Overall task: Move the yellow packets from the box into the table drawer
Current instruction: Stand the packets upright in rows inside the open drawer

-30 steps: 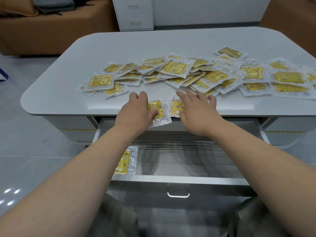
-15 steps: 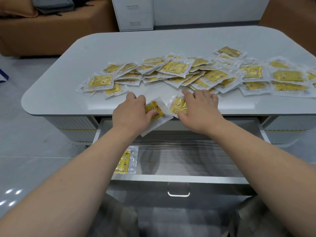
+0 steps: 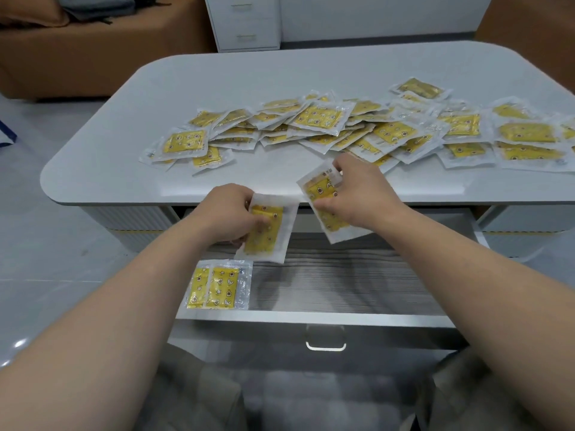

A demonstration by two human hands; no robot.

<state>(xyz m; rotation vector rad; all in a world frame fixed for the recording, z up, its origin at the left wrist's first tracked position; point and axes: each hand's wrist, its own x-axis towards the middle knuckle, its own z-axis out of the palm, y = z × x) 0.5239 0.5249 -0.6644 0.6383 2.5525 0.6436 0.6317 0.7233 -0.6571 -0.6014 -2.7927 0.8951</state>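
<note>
White round-cornered table (image 3: 217, 88) on a grey glossy floor (image 3: 46, 244), with a brown sofa (image 3: 93, 51) and a white cabinet (image 3: 245, 21) behind. A loose pile of yellow packets (image 3: 320, 119) covers the middle and right of the tabletop, overlapping, clear wrap over yellow printed inserts. The drawer (image 3: 342, 281) under the near edge is pulled out, showing its wood-grain floor, with a metal handle (image 3: 325, 342) on the front. Two stored packets (image 3: 219, 287) lie flat in the drawer's near-left corner, overlapping side by side. The left hand (image 3: 227, 217) grips the left packet (image 3: 269, 241), thumb on top and fingers curled underneath. It's held tilted, above the back-left part of the drawer and just below the table edge. The right hand (image 3: 357, 194) grips the right packet (image 3: 336, 223) from above, fingers curled over it. That one is also tilted, straddling the table's near edge, part over the top and part over the drawer. The held packets' upper corners are close; contact can't be told. Both forearms are bare.
</note>
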